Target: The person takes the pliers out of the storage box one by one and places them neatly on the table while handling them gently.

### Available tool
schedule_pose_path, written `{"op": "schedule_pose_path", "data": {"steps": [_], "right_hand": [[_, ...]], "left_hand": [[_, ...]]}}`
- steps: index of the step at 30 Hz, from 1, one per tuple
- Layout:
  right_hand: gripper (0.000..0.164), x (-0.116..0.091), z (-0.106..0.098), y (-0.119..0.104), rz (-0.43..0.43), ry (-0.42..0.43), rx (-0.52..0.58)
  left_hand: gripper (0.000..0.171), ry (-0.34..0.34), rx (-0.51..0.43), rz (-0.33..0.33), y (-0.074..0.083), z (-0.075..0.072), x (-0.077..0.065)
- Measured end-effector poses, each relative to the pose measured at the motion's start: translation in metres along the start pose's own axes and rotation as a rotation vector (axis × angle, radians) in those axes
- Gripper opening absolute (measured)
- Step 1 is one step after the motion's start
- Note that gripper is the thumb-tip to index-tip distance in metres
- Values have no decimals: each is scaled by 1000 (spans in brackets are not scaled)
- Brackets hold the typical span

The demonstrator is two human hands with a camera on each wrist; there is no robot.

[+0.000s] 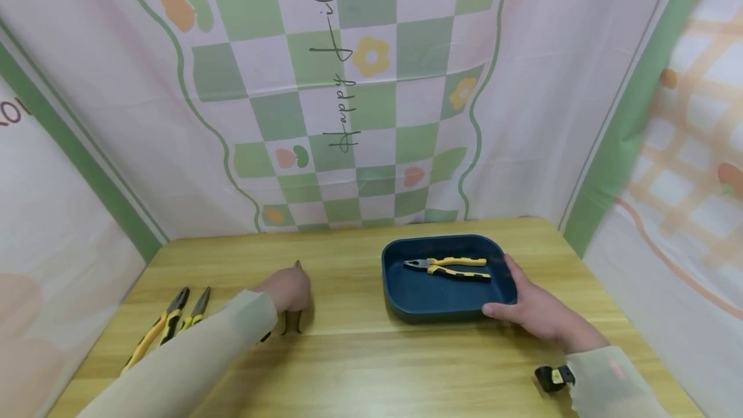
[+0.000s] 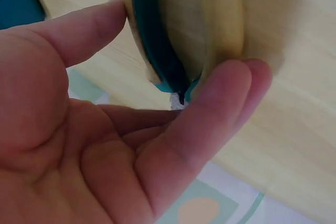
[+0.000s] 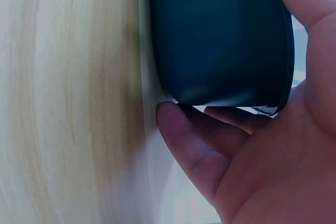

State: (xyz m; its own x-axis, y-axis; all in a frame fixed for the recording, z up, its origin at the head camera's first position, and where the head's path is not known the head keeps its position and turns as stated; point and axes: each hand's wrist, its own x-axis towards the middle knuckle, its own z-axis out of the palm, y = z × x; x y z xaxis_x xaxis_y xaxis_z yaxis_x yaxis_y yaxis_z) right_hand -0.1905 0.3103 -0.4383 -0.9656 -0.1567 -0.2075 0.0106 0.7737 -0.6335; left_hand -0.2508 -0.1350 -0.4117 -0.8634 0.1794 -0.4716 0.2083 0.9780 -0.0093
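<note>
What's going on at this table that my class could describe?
A person's left hand holds a pair of pliers by its handles, left of a dark blue tray. The right hand grips the tray's right end. Yellow-and-black pliers lie inside it; two more tools lie beside the left forearm.

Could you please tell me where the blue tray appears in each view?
Head: the blue tray sits right of centre on the table.
Left wrist: apparently its edge, cut off in the top left corner.
Right wrist: upper middle, cut off at the top.
Shared landmark: the table's wooden top.
</note>
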Motion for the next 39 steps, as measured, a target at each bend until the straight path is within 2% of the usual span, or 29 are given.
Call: {"op": "schedule_pose_path", "data": {"steps": [7,12,17,20,25,29,33,35,38,39], "right_hand": [[115,1,2,-1,-15,-7,7],[114,1,4,-2,-3,-14,14],[115,2,4,-2,-10,-15,8],[115,2,4,-2,-9,-12,-2],[116,0,1,-4,-6,-7,-14],[116,-2,0,-4,-11,-8,-21],[115,-2,0,-2,-15,-7,-20],[115,-1,-1,-1,-16,-7,-14],[115,0,-1,-1,-20,-10,-8],[115,0,-1,-1,-20,-10,-8]], "left_hand": [[50,79,-87,-2,-3,2,-10],[50,78,-83,6,-6,4,-20],[17,106,-109,16,-15,11,-29],[14,109,-140,-8,-23,17,-33],[27,115,-159,-43,-35,26,-43],[20,103,-122,-48,-41,31,-51],[23,87,-168,-66,-48,34,-61],[14,89,-176,-63,-53,37,-66],[26,115,-212,-67,-59,41,-71],[36,125,-224,-71,-60,43,-72]]}}
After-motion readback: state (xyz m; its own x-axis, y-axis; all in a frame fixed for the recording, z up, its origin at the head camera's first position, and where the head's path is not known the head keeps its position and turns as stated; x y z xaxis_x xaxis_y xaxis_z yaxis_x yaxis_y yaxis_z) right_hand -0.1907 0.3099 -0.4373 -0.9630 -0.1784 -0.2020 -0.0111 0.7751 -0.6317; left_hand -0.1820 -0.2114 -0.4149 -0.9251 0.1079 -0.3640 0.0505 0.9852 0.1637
